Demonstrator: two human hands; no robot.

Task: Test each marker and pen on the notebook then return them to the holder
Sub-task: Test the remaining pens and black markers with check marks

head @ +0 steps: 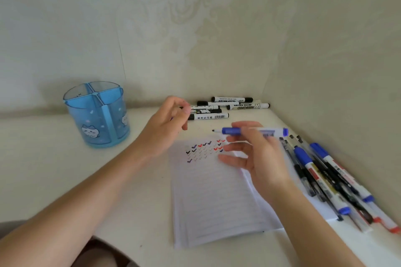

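Head view: blue marker (253, 132) sits uncapped and level above the notebook (217, 191), pinched in the right hand (256, 158). Left hand (167, 123) is curled, can't tell around what. Table's (54, 169) boxed into a wall corner; holder (98, 115) far left. One black marker (248, 106) reads "WHITEBOARD".

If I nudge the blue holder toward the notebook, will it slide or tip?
The blue holder looks like thin translucent plastic with nothing visible in its compartments, so it is probably light and slides easily. It stands about as wide as tall on a flat base, so tipping seems unlikely if pushed low. The smooth desk should offer little drag.
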